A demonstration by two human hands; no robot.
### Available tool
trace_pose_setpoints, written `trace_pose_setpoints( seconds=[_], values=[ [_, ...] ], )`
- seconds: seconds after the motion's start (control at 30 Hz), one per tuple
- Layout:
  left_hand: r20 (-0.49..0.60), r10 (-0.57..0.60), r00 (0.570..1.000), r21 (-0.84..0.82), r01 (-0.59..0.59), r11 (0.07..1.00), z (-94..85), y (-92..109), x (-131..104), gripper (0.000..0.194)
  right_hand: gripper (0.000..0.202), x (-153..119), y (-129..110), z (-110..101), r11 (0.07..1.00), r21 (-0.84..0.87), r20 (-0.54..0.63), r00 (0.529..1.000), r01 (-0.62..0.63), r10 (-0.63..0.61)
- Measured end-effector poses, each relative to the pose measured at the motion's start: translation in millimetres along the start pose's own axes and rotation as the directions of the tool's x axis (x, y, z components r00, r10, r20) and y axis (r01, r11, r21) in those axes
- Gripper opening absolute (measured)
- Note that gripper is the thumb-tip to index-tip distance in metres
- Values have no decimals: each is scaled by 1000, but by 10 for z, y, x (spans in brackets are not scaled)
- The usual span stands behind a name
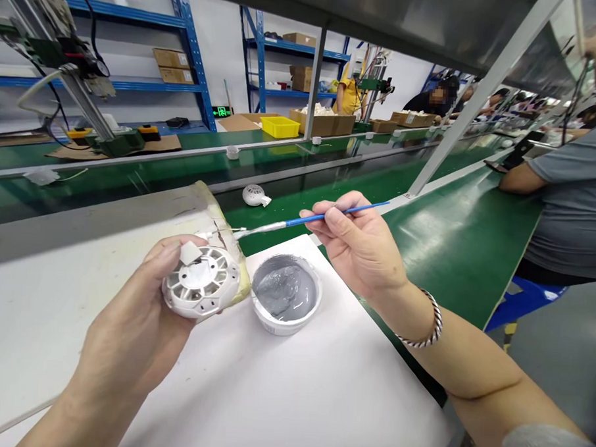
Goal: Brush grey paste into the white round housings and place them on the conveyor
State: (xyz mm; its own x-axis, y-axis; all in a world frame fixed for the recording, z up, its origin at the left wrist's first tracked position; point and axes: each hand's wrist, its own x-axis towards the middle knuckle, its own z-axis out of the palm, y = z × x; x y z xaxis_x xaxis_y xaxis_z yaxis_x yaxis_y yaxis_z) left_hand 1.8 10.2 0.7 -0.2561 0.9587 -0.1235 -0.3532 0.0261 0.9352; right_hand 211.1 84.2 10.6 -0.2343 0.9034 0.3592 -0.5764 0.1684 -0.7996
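My left hand (136, 315) is closed around a round white plastic housing (204, 282) with slotted vents, its vented face turned up and a small white square piece on its upper edge. Between the thumb and fingers of my right hand (363, 243) is a thin blue paintbrush (305, 220), tilted, its pale tip pointing left above the housing's right side. Just below the brush stands a white tub (283, 327) of thick grey paste (290, 292), on the white work surface (251, 393). The paste is smeared up the tub's inner wall.
Another white vented housing (254, 195) lies on the dark conveyor belt (300, 184) ahead. Beyond it are a yellow basket (280, 126), cardboard boxes (327, 122) and a machine stand (81, 95). A co-worker in a grey shirt (576, 196) sits at right. A slanted metal post (481, 100) rises ahead.
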Motion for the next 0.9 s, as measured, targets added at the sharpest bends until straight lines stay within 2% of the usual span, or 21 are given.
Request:
trace_pose_setpoints(
  seconds=[0.07,0.17,0.33,0.57,0.9],
  values=[
    [42,-18,999,7,17,1000,-1,-7,-24,25,33,-8,5,100,999,-28,37,999,17,-16],
    [69,-32,997,24,30,999,14,-13,-45,25,30,-51,77,142,997,-80,79,997,20,-14],
    [90,-33,995,29,30,999,37,16,-68,17,21,-141,164,94,987,-151,133,991,55,-35],
    [112,-64,992,86,54,995,3,3,-75,35,15,-206,127,71,964,-224,202,974,147,-102],
    [191,-65,979,83,50,995,-13,-64,-49,36,16,-257,70,-17,908,-335,272,949,250,-161]
  ],
)
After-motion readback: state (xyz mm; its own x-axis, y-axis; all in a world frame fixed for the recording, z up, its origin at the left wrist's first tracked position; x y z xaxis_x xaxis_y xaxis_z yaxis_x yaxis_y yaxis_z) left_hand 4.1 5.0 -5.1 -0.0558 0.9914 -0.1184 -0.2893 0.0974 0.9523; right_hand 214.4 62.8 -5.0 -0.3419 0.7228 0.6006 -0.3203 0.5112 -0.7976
